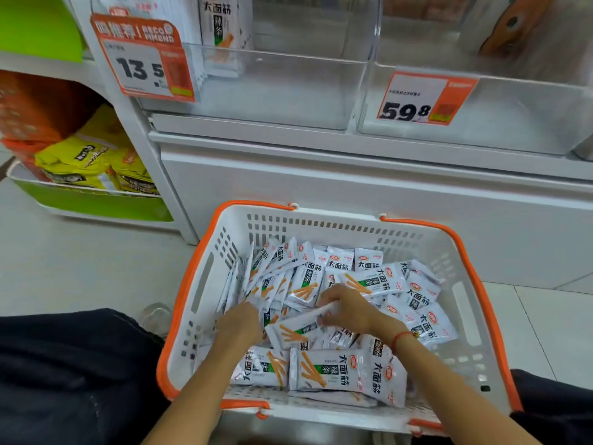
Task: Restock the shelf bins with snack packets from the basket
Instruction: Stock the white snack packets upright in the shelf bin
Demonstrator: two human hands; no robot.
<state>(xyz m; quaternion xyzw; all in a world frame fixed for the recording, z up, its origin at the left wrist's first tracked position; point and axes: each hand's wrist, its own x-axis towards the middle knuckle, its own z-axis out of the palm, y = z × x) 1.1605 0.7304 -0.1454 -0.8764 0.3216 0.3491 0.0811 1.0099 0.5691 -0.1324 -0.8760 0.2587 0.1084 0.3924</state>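
Note:
A white basket with an orange rim [205, 277] stands on the floor in front of me, holding several white snack packets [333, 369] printed with orange sticks. Both hands are down among the packets. My left hand [239, 322] rests on the pile at centre left, fingers curled into it. My right hand [345, 305] pinches the edge of a packet [300, 329] lying between the two hands. Above, a clear shelf bin [288, 91] holds a few upright packets [221, 24] at its left end.
A second clear bin [513, 117] with a 59.8 price tag [423, 99] sits to the right. A 13.5 price tag [144, 59] hangs on the left bin. Yellow snack bags [86, 159] fill a green side rack at left. My dark-trousered knees flank the basket.

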